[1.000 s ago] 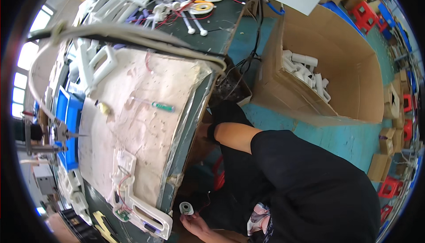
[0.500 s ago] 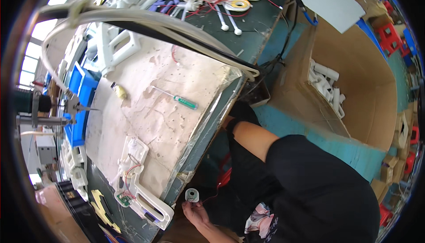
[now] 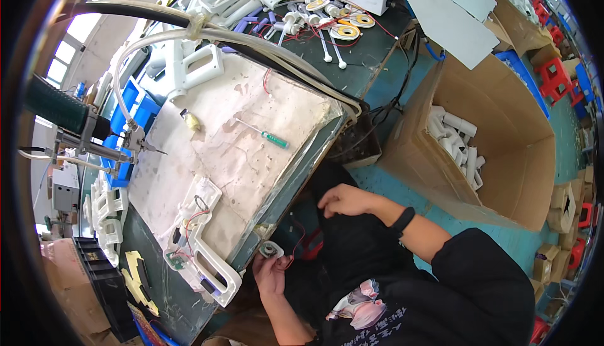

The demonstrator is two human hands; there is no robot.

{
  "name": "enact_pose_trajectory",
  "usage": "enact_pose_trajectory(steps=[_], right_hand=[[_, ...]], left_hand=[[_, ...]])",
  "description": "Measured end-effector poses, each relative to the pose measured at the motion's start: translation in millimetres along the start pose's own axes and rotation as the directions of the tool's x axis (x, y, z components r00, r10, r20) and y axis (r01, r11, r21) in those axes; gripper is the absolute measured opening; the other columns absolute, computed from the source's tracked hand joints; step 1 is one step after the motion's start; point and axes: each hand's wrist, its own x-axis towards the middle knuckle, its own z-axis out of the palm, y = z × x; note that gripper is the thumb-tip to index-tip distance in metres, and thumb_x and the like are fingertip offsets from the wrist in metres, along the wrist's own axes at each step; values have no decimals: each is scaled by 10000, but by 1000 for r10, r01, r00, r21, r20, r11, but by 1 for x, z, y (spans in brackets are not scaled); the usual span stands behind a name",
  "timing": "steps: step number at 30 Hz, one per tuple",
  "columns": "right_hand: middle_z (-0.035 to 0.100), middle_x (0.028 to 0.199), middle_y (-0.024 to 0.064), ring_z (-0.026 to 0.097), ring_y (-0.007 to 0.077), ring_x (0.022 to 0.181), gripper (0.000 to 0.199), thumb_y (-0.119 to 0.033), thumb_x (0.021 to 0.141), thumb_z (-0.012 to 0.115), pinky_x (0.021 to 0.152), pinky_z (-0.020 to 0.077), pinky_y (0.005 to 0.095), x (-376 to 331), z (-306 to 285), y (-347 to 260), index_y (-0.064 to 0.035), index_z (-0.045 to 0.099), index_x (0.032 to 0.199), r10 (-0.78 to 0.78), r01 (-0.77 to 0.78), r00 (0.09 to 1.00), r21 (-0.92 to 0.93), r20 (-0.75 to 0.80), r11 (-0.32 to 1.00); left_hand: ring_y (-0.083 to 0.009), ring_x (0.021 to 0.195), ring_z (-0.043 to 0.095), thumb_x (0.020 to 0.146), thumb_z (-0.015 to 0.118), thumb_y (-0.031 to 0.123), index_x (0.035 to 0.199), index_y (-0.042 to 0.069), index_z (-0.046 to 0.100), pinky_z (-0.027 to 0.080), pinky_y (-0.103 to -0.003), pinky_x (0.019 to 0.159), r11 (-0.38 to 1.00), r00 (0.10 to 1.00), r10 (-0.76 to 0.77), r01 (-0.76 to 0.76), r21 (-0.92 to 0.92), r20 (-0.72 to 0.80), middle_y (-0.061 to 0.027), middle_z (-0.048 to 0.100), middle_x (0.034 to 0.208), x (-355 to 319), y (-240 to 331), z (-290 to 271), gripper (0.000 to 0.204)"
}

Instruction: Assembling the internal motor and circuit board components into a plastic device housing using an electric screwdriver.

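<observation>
Low beside the table's near corner, my left hand grips a small round whitish part with a dark ring on its face. A thin red wire trails from it. To the right, above my dark-clothed lap, my right hand has curled fingers pointing left; whatever they may hold is hidden. Nearest my left hand on the table lies an opened white handle-shaped housing, with red wires and a green circuit board inside. A screwdriver with a green handle rests farther back on the pale work sheet.
A hose-fed metal tool juts in from the left near a blue bin. Thick hoses arch over the table. White housings and wired parts crowd the back. A cardboard box with white pieces stands right.
My right hand has come out from beside the table edge into view above my lap. My left hand, still holding the round part, has risen slightly and tilted it. The view has shifted.
</observation>
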Motion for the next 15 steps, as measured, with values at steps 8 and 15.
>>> enact_pose_trajectory(steps=[8,15], right_hand=[[715,921,89,655,140,875,332,-97,891,581,774,517,279,-94,22,-150,15,604,1203,-253,281,943,-111,215,953],[590,1242,121,586,177,1100,563,-122,862,668,880,488,325,-65,72,-284,-16,449,1369,-765,723,630,-259,-135,640]], left_hand=[[-187,829,664,890,549,5,1053,-26,617,523,-294,784,831,995,58,-96,547,87,-93,678,940,-16,24,38,179],[-202,937,660,905,517,-64,1091,-80,593,532,-323,843,876,889,30,-243,416,457,-148,676,1010,-47,57,45,201]])
